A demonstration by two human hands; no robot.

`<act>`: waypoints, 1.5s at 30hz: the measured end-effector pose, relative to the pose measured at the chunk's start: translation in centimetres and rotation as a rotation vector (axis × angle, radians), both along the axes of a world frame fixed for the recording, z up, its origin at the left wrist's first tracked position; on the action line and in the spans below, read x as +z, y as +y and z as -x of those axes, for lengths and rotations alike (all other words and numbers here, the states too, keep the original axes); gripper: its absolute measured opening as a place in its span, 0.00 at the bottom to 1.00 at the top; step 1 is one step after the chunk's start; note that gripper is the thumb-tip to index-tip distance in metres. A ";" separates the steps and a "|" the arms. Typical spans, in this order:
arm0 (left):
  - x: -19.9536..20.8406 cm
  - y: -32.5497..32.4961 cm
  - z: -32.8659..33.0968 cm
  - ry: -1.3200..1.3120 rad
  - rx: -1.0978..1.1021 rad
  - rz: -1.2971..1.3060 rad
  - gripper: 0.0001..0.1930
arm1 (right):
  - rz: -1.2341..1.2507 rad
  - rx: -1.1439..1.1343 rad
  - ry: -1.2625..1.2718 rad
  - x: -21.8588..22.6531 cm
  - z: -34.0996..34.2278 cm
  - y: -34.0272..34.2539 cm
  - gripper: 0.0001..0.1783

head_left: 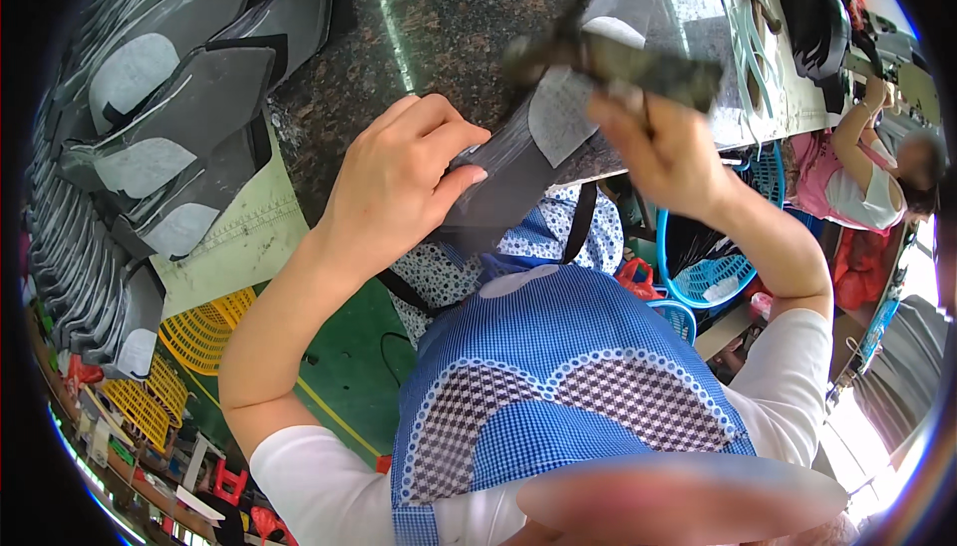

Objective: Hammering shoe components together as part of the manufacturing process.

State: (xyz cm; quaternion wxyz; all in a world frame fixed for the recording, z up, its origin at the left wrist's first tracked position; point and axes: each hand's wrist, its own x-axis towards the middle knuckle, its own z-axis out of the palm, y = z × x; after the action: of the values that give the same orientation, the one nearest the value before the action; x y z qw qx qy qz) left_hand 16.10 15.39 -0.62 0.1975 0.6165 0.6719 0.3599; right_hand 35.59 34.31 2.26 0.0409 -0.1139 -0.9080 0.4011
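My left hand (404, 172) pinches the near end of a dark grey shoe-upper piece (498, 192) between thumb and fingers, at the edge of the speckled stone tabletop (349, 57). A pale grey oval patch (560, 117) lies on the piece's surface. My right hand (668, 147) is wrapped round a dark hammer (638, 67), smeared by motion, just above the far part of the piece. The hammer's head is too blurred to make out in detail.
Stacks of similar dark uppers (199, 97) with pale patches fill the left side. Green straps (748, 37) lie at the far right of the table. A blue basket (723, 277) and yellow baskets (204, 332) stand below. A co-worker (847, 167) sits at right.
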 end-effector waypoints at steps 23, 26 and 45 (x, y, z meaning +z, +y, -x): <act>-1.0 -2.9 -1.2 0.027 0.228 -0.044 0.09 | 0.154 0.204 0.030 -1.3 1.2 -3.1 0.18; -1.5 -3.2 -1.9 0.070 0.258 -0.120 0.08 | 0.112 0.213 -0.090 -0.9 0.9 -2.6 0.19; 2.1 9.0 -1.3 -0.016 -0.127 -0.094 0.31 | 0.547 -0.932 0.531 -4.1 -1.7 7.1 0.18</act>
State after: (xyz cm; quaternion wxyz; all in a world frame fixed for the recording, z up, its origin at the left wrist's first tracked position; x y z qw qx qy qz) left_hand 17.42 24.42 1.49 0.1961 0.6636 0.6123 0.3825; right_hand 37.31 41.39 -1.80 0.4068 -0.4021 -0.5853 0.5747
